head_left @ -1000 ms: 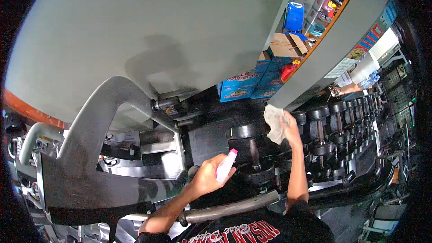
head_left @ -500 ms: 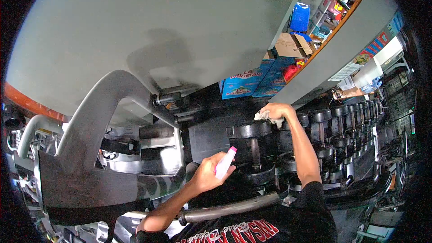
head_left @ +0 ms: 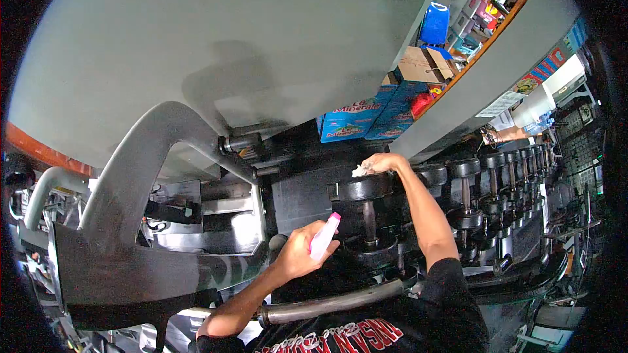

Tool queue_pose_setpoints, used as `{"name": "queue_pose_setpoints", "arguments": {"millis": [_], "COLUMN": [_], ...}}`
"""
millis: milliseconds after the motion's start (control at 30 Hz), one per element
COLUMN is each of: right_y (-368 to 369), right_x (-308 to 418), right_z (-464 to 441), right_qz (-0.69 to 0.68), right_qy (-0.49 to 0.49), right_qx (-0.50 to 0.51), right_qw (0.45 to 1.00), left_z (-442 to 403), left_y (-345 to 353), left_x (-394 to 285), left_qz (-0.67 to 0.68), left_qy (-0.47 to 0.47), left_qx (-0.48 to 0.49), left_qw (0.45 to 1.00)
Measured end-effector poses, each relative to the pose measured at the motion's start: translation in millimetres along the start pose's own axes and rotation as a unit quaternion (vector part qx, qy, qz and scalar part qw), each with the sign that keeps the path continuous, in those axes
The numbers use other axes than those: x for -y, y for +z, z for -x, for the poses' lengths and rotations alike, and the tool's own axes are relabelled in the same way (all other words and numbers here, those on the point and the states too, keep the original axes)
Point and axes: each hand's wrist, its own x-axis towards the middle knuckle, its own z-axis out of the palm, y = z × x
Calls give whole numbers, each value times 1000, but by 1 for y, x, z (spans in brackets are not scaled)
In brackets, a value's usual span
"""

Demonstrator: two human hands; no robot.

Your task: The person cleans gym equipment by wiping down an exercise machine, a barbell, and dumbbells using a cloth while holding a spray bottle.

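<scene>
My left hand is closed around a white bottle with a pink tip, held tilted over the near side of the dumbbell rack. A pale, crumpled cloth is gripped in my right hand, at the far head of the closest dumbbell. That dumbbell has two thick black heads joined by a metal handle. Part of the cloth is hidden under my fingers.
More dumbbells line the rack to the right. A metal rail runs in front of my body. A grey machine frame stands at left. Blue cartons sit by the grey wall.
My right hand has moved left with the cloth, from the right edge of the dumbbell's far head to over its top. My left hand and the bottle stay nearly still.
</scene>
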Motion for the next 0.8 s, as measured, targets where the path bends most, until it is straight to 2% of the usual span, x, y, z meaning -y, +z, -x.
{"name": "queue_pose_setpoints", "arguments": {"millis": [100,167,200,233,300,333,367,433,467,500,567,600,667,800], "right_y": [-26,-46,-51,-53,-75,-78,-76,-55,-34,-15,25,21,2,-39], "right_x": [46,91,87,62,96,95,85,71,43,24,-33,-24,20,95], "right_z": [38,65,68,63,84,86,79,61,36,19,-21,-16,7,60], "right_qz": [9,46,8,-19,40,3,-15,-31,25,-39,-109,-109,-22,21], "right_qy": [1,49,28,-59,35,61,38,85,86,111,-51,-51,20,47], "right_qx": [28,42,36,-1,-11,-31,-66,-158,-186,-119,-44,-45,-7,32], "right_qw": [1000,997,999,998,998,998,997,983,978,986,992,992,1000,998], "left_z": [1,0,0,1,1,2,2,3,3,2,3,2,2,2], "left_y": [-1,-1,-1,0,0,0,0,0,0,0,1,0,-1,-2], "left_x": [-4,-2,-1,-1,-1,-2,-5,-7,-7,-6,-3,-2,-1,-5], "left_qz": [2,-6,-15,-15,5,4,-1,-6,-7,-8,-7,-5,-10,-1], "left_qy": [-11,-5,-1,-1,-10,-8,-7,-3,-1,1,-3,-10,-8,-1], "left_qx": [-2,-1,1,1,3,4,3,1,1,2,4,3,0,-8], "left_qw": [1000,1000,1000,1000,1000,1000,1000,1000,1000,1000,1000,1000,1000,1000]}}
